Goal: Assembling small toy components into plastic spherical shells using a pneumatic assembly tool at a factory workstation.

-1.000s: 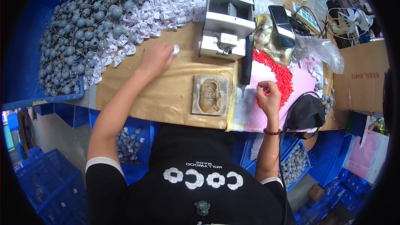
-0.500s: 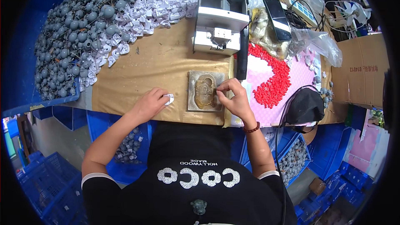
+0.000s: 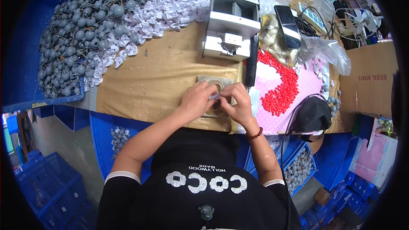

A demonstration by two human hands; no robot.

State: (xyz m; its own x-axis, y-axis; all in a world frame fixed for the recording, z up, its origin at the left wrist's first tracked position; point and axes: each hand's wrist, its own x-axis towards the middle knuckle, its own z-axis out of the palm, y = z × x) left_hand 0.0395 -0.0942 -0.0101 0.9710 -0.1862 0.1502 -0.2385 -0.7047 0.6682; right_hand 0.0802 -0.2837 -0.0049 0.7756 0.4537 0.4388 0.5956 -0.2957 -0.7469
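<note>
Over the square fixture block, my left hand pinches a small white plastic part. My right hand meets it from the right, its thumb and forefinger closed right at the part's edge. Whatever those right fingertips grip is too small to make out. Both hands cover most of the block and its oval recess. Just beyond them stands a silver-white bench machine with a black bar along its right side.
A heap of grey round pieces lies at the left, beside many white plastic parts. Small red parts cover a pink sheet at the right. Around it are a phone, a black pouch and a cardboard box.
My left hand has carried the white part rightward from the bare table to the fixture block, meeting my right hand. My right hand stays pinched near the block. The view has shifted slightly.
</note>
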